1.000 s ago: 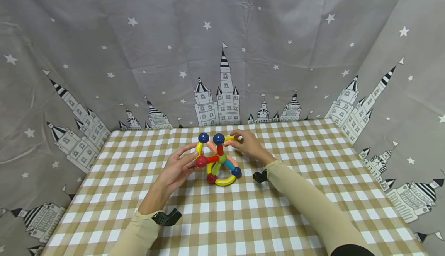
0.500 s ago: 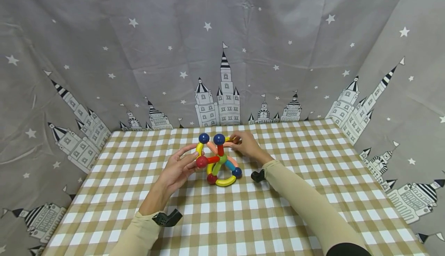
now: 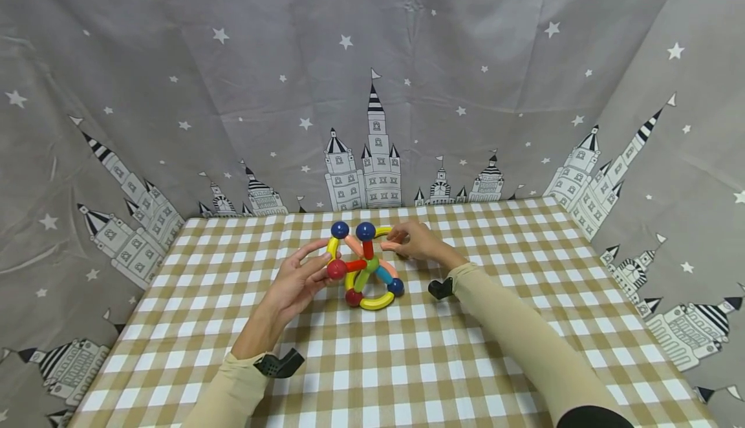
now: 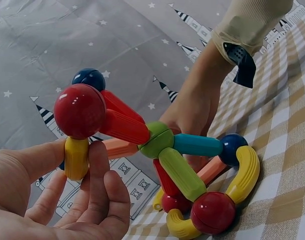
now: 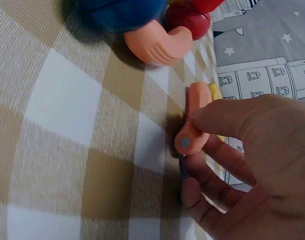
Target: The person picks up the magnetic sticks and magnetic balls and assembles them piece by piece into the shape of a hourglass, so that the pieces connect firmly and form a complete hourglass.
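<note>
A construction of magnetic rods and balls stands on the checked cloth, joined at a green ball (image 3: 372,264). My left hand (image 3: 299,282) pinches its upright yellow rod (image 4: 76,157), just under a red ball (image 4: 80,111). Blue balls top the build, one of them (image 3: 365,231) on a red rod. To the right, my right hand (image 3: 421,242) pinches a loose curved peach rod (image 5: 195,122) between thumb and fingers, low over the cloth. A curved yellow rod (image 3: 382,231) shows just behind it, partly hidden by the fingers.
The brown-and-white checked cloth (image 3: 407,370) covers the table. A grey curtain (image 3: 465,79) printed with castles and stars hangs at the back and both sides. Yellow rod (image 3: 377,301) and blue ball (image 3: 396,287) form part of the build's base.
My right hand has shifted slightly right and down, drawing the peach rod a little away from the build. The left hand and the build stay in place.
</note>
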`<state>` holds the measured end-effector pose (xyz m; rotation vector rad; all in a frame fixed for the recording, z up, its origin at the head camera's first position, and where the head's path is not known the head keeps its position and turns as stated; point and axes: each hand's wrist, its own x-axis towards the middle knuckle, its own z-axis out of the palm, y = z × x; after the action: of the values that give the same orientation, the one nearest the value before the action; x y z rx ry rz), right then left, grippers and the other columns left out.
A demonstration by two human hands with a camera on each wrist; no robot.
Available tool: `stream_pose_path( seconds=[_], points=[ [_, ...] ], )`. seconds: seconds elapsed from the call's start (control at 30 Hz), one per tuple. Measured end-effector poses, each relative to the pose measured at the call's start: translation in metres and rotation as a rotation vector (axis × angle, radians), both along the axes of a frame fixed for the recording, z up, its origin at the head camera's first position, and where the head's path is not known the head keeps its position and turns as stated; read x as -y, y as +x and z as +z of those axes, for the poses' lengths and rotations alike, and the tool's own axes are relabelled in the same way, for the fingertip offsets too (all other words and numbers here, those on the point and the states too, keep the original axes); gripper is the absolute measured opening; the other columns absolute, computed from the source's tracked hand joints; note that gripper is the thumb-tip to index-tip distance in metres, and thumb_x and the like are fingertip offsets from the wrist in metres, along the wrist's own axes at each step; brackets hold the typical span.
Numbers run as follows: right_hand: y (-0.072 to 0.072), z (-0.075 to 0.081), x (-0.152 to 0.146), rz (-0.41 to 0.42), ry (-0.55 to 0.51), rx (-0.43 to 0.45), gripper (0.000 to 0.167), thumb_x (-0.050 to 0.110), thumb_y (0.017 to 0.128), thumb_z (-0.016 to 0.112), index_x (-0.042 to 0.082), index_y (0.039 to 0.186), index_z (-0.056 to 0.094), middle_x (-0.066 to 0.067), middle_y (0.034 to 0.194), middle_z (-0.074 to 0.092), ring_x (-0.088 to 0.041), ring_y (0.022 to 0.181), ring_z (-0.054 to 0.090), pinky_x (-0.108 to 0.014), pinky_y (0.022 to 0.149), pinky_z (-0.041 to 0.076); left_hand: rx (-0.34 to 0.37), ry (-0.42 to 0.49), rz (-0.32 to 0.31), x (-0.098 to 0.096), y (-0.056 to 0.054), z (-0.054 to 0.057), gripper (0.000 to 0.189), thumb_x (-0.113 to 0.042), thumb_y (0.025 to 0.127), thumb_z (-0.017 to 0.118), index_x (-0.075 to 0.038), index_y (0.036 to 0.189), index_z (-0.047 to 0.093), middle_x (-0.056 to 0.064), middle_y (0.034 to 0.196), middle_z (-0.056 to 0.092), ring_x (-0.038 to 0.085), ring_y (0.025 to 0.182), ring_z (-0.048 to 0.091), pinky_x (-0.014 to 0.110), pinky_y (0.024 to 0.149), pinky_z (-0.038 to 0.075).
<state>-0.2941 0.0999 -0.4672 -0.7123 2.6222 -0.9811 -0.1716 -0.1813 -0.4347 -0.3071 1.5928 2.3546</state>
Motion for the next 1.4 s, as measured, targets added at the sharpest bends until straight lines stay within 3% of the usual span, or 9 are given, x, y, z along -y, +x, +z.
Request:
stream_pose_path(
  seconds=[0.3, 0.43, 0.57, 0.77, 0.97, 1.2, 1.33, 1.4],
  points=[
    [-0.002, 0.010, -0.018, 0.041, 0.103, 0.059, 0.035, -0.002, 0.088, 0.071, 0.010, 0.120, 0.074, -0.011, 0.114, 0.070, -0.025, 0.102, 0.063, -0.040, 0.089, 0.053, -0.012, 0.008, -0.006, 0.000, 0.001, -0.001, 0.055, -0.016, 0.100, 0.070, -0.014, 0.149, 0.046, 0.007, 0.119, 0.073, 0.019, 0.092, 0.074, 0.031, 0.087, 0.058],
    [-0.001, 0.014, -0.026, 0.037, 0.104, 0.061, 0.041, -0.005, 0.085, 0.072, 0.011, 0.122, 0.073, -0.012, 0.122, 0.068, -0.028, 0.110, 0.061, -0.043, 0.093, 0.051, -0.018, 0.009, -0.013, 0.000, 0.001, -0.002, 0.054, -0.016, 0.100, 0.069, -0.012, 0.149, 0.046, 0.007, 0.119, 0.073, 0.019, 0.091, 0.074, 0.031, 0.087, 0.058],
    [0.002, 0.015, -0.034, 0.023, 0.094, 0.038, 0.037, -0.002, 0.088, 0.072, 0.012, 0.122, 0.074, -0.012, 0.121, 0.068, -0.027, 0.108, 0.062, -0.040, 0.088, 0.052, -0.023, 0.008, -0.019, -0.001, 0.001, -0.002, 0.056, -0.017, 0.100, 0.070, -0.011, 0.150, 0.044, 0.008, 0.121, 0.072, 0.019, 0.091, 0.073, 0.031, 0.086, 0.058],
    [0.008, 0.018, -0.048, -0.013, 0.047, 0.075, 0.034, -0.001, 0.091, 0.070, 0.012, 0.122, 0.072, -0.013, 0.114, 0.068, -0.027, 0.096, 0.065, -0.035, 0.074, 0.055, -0.009, -0.003, -0.002, -0.001, 0.001, -0.002, 0.056, -0.017, 0.099, 0.071, -0.013, 0.149, 0.047, 0.007, 0.120, 0.070, 0.019, 0.089, 0.072, 0.031, 0.086, 0.057],
    [0.016, 0.026, -0.056, 0.008, -0.019, 0.054, 0.036, -0.002, 0.091, 0.070, 0.008, 0.126, 0.069, -0.014, 0.123, 0.069, -0.030, 0.110, 0.065, -0.040, 0.088, 0.056, 0.002, -0.002, 0.010, -0.001, 0.001, -0.002, 0.053, -0.016, 0.099, 0.071, -0.015, 0.147, 0.049, 0.007, 0.118, 0.070, 0.019, 0.089, 0.072, 0.032, 0.086, 0.057],
    [0.024, 0.039, -0.059, -0.031, -0.178, 0.090, 0.033, 0.015, 0.098, 0.072, 0.008, 0.130, 0.066, -0.024, 0.114, 0.072, -0.029, 0.088, 0.073, -0.036, 0.070, 0.058, -0.003, -0.004, 0.006, -0.001, 0.001, -0.002, 0.053, -0.017, 0.099, 0.071, -0.015, 0.147, 0.049, 0.010, 0.124, 0.068, 0.020, 0.091, 0.072, 0.032, 0.087, 0.057],
    [0.026, 0.045, -0.059, -0.024, -0.202, 0.051, 0.037, 0.006, 0.093, 0.075, 0.012, 0.129, 0.067, -0.016, 0.111, 0.074, -0.026, 0.096, 0.072, -0.037, 0.077, 0.057, 0.000, -0.006, 0.008, -0.001, 0.000, -0.002, 0.052, -0.017, 0.099, 0.070, -0.016, 0.147, 0.050, 0.010, 0.125, 0.065, 0.020, 0.093, 0.072, 0.032, 0.088, 0.058],
    [0.027, 0.048, -0.058, -0.019, -0.224, 0.066, 0.038, 0.005, 0.093, 0.075, 0.014, 0.128, 0.067, -0.012, 0.112, 0.074, -0.026, 0.101, 0.071, -0.044, 0.080, 0.058, 0.002, -0.003, 0.009, -0.001, 0.000, -0.002, 0.052, -0.016, 0.099, 0.070, -0.015, 0.147, 0.049, 0.009, 0.124, 0.066, 0.020, 0.092, 0.072, 0.031, 0.087, 0.058]
  ],
)
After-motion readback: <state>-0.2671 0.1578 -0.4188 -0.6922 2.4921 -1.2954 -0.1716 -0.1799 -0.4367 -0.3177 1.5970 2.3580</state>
